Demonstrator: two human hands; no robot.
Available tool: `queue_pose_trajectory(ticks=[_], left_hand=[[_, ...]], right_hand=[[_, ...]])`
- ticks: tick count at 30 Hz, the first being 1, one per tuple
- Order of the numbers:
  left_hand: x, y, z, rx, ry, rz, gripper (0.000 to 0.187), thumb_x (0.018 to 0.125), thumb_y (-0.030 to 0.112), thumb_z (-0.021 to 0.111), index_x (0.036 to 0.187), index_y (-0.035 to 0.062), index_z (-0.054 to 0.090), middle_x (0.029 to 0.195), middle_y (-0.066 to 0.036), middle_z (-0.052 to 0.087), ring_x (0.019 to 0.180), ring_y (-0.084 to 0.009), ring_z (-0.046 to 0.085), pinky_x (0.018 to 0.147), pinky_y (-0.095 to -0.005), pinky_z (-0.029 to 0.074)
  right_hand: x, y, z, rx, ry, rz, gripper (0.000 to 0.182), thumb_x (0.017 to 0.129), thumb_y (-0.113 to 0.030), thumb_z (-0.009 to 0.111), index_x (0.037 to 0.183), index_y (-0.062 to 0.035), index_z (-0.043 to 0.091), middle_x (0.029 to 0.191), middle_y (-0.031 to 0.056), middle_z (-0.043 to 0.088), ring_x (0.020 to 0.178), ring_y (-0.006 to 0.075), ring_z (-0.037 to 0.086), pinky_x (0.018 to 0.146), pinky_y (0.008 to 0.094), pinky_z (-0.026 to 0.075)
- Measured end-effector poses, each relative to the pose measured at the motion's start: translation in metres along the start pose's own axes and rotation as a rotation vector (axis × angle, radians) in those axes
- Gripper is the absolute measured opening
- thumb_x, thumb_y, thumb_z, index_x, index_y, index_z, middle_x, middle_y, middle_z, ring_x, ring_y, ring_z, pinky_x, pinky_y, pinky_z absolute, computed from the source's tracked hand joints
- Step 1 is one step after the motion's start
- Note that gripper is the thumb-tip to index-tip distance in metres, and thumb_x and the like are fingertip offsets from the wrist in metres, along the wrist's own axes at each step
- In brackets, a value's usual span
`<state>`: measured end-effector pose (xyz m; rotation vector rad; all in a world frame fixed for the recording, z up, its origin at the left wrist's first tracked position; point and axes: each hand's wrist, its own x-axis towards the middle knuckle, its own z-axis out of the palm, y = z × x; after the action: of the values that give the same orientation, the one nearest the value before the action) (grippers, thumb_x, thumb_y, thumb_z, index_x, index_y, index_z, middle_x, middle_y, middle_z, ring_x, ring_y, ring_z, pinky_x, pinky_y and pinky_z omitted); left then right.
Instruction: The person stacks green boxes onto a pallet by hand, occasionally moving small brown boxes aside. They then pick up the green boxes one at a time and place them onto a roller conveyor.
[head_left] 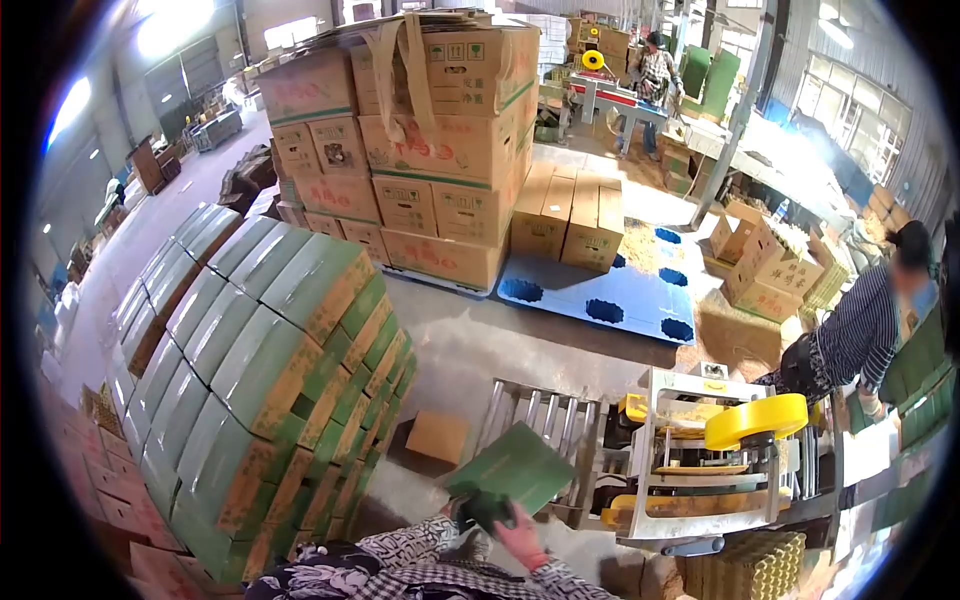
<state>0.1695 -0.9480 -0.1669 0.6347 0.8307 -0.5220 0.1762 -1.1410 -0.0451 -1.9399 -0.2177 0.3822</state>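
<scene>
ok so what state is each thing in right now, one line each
green box: tilted in the view, lifted or resting unclear
left hand: dark-gloved, at that box's near edge
right hand: beside the left, grip unclear
rollers: partly covered
green box stack: layered
tape roll: mounted on its machine
blue pallet: partly loaded
brown boxes on it: shut

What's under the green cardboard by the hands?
Metal rollers show past the far edges of the green cardboard, so they seem to run partly beneath it. Whatever lies directly under is covered, and I can't tell whether it touches the rollers.
</scene>
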Motion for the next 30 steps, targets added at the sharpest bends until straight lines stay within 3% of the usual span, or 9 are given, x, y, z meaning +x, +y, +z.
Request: queue_pose_trajectory(ticks=[3,9,15,17,18,22,27,29,30], left_hand=[[-0.018,0.018,0.034,0.155,0.151,0.123,0.056,0.07,0.029,0.073,0.118,0.0063,0.054,0.113,-0.009,0.06,0.1,-0.0232,0.059,0.084,-0.0388,0.048],[0.035,0.043,0.036,0.402,0.067,0.573,0.057,0.067,0.018,0.076,0.116,0.0003,0.053,0.103,-0.013,0.063,0.089,-0.0245,0.062,0.077,-0.0376,0.051],[-0.236,0.169,0.044,0.221,0.163,0.808,0.042,0.068,0.007,0.069,0.106,-0.0056,0.056,0.092,-0.017,0.065,0.079,-0.0239,0.064,0.075,-0.036,0.052],[-0.294,0.197,-0.053,1.309,0.363,1.514,0.008,0.072,0.011,0.064,0.073,0.0043,0.068,0.079,-0.011,0.066,0.075,-0.0221,0.064,0.072,-0.0346,0.051],[-0.333,0.207,-0.098,1.103,0.633,1.278,0.012,0.075,0.013,0.061,0.08,0.0038,0.067,0.08,-0.012,0.065,0.078,-0.022,0.063,0.073,-0.0342,0.051],[-0.478,0.233,-0.099,-0.185,0.023,1.406,0.035,0.085,0.029,0.054,0.108,0.0031,0.06,0.109,-0.012,0.06,0.097,-0.0249,0.059,0.084,-0.0364,0.049],[-0.512,0.263,-0.137,-0.208,0.052,1.37,0.046,0.09,0.034,0.05,0.123,0.0027,0.051,0.12,-0.011,0.056,0.108,-0.0247,0.054,0.095,-0.0375,0.043],[-0.464,0.289,-0.236,-0.274,0.31,1.418,0.049,0.089,0.037,0.051,0.124,0.003,0.05,0.119,-0.013,0.056,0.107,-0.0263,0.054,0.094,-0.0384,0.043],[-0.469,0.28,-0.205,-0.381,0.005,1.185,0.053,0.087,0.041,0.053,0.124,0.0042,0.049,0.118,-0.013,0.056,0.105,-0.028,0.055,0.093,-0.0397,0.043]], right_hand=[[-0.011,0.015,-0.039,0.233,0.304,0.074,0.051,0.076,-0.01,0.066,0.123,0.0023,0.05,0.111,0.0142,0.061,0.097,0.0194,0.06,0.088,0.0294,0.047],[-0.006,0.107,-0.079,0.347,0.35,0.305,0.027,0.083,-0.015,0.059,0.104,0.0012,0.063,0.087,0.0081,0.066,0.079,0.0169,0.062,0.07,0.0295,0.049],[0.002,0.1,-0.055,0.746,0.253,0.415,0.018,0.086,-0.016,0.058,0.098,-0.0037,0.063,0.08,0.0034,0.063,0.068,0.0145,0.06,0.061,0.0259,0.049],[-0.003,0.087,-0.036,0.692,0.192,0.471,0.018,0.087,-0.018,0.057,0.098,-0.004,0.063,0.08,0.0031,0.063,0.068,0.0146,0.06,0.061,0.0268,0.048],[-0.006,0.087,-0.027,0.594,0.085,0.45,0.019,0.087,-0.019,0.057,0.097,-0.0031,0.063,0.08,0.0033,0.062,0.068,0.014,0.06,0.06,0.0263,0.048],[-0.008,0.064,0.027,0.455,-0.063,0.509,0.029,0.088,-0.025,0.056,0.101,-0.0005,0.063,0.081,0.0032,0.064,0.07,0.0128,0.06,0.063,0.0249,0.047],[0.017,-0.005,0.062,-0.139,-0.187,0.315,0.042,0.084,-0.04,0.055,0.103,-0.0038,0.064,0.096,0.0135,0.067,0.094,0.0295,0.062,0.08,0.0376,0.046],[0.029,-0.008,0.073,-0.202,-0.212,0.17,0.04,0.084,-0.039,0.056,0.104,-0.0056,0.064,0.098,0.014,0.066,0.096,0.0321,0.06,0.081,0.0388,0.046],[0.034,-0.012,0.078,-0.222,-0.214,0.122,0.04,0.084,-0.039,0.056,0.104,-0.0063,0.064,0.099,0.0142,0.066,0.096,0.0329,0.06,0.081,0.0392,0.046]])
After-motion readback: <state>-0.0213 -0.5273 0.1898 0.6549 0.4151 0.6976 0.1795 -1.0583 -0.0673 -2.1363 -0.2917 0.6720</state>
